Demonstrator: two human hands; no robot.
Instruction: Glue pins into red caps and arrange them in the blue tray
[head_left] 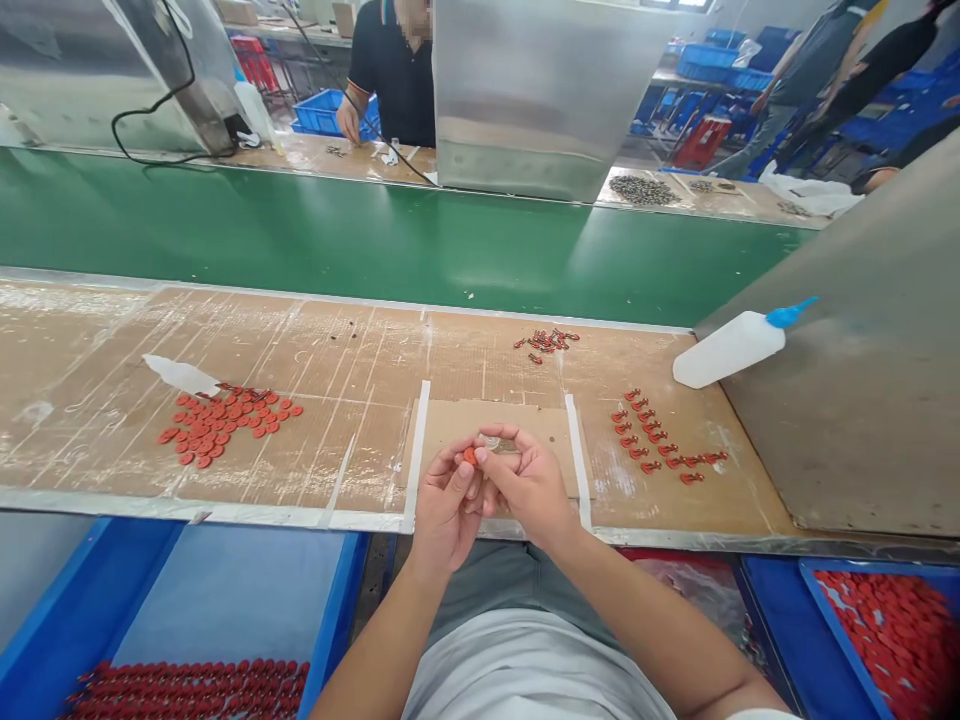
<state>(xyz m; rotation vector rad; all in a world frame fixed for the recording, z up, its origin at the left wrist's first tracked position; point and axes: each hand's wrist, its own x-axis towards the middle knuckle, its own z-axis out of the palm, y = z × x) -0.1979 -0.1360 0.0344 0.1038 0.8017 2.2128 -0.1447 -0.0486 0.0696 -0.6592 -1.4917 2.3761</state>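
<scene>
My left hand [452,500] and my right hand [529,485] meet above a cardboard pad [442,420] framed by two white tape strips. Between their fingertips is a small orange-red disc [470,456], pinched by my left thumb and fingers, with my right thumb touching it. The fingers of my right hand are curled, and whether they hold a further part is hidden. Left of the pad lies a pile of red discs [217,420]. Rows of red pieces with dark metal parts [637,440] lie to the right. A small heap of similar dark-and-red parts [547,342] is behind the pad.
A white bottle with a blue tip [731,350] leans at the right by a metal panel [862,400]. A green belt [337,240] runs behind the table. Blue bins [337,600] with red pieces stand below the front edge. A person [390,80] works across the belt.
</scene>
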